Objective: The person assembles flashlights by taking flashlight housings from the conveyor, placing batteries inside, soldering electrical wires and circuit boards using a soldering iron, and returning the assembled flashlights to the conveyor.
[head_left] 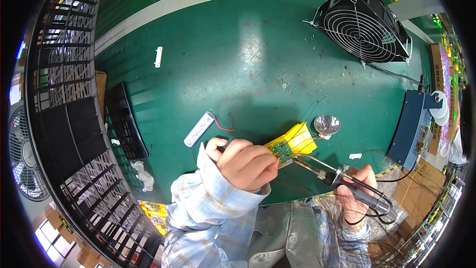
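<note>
Nearest, a soldering iron (366, 197) is gripped in the right hand (356, 188), its tip at the circuit board (282, 152). The left hand (245, 161) is curled at the board's edge; whether the board or a wire is pinched cannot be told. The board is seen over the near end of a yellow strip (302, 141). The work is judged part done: at least 2 wires seem attached to the board, and a red wire is led to the reflector (327, 124). The red lead of the battery (199, 129) is left loose, apparently unjoined. To the right, a cardboard box (424, 183) is seen, its contents hidden. Within the black crate (69, 129), at left, no contents can be made out.
</note>
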`<state>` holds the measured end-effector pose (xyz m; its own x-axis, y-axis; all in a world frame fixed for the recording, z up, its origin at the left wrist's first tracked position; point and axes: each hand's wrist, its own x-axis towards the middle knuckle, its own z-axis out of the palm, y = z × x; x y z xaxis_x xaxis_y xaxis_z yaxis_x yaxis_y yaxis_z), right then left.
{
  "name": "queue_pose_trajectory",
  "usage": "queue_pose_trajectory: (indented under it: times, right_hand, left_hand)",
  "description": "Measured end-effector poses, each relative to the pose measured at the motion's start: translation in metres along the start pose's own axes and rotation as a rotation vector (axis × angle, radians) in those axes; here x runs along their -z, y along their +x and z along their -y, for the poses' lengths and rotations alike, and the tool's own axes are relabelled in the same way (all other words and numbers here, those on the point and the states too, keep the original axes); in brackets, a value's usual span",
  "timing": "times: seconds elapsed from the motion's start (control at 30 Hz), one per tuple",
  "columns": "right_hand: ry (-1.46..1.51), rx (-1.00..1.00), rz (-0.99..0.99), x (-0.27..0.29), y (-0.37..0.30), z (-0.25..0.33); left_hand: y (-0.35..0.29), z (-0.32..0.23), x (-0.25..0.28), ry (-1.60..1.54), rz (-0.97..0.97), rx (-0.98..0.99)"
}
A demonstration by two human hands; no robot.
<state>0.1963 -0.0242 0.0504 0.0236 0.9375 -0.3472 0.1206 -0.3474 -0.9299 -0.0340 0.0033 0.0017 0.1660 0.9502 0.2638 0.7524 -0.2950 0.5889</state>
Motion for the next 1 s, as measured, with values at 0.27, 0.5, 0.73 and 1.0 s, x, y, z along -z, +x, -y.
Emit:
queue_pose_trajectory:
  times: [0.27,0.5,0.73,1.0]
  right_hand:
    - [0.126,-0.024,-0.291,-0.003,-0.006,0.010]
    - [0.105,-0.013,-0.160,0.007,-0.016,0.010]
    - [0.127,0.051,-0.116,0.011,-0.024,0.012]
    - [0.133,0.055,-0.154,0.022,-0.034,0.005]
  left_hand:
    - [-0.005,-0.001,-0.004,0.004,-0.058,0.007]
    - [-0.005,-0.002,-0.005,0.010,-0.032,0.031]
    - [-0.006,-0.009,0.032,-0.098,-0.214,0.011]
    - [-0.029,0.035,0.076,-0.199,-0.327,0.625]
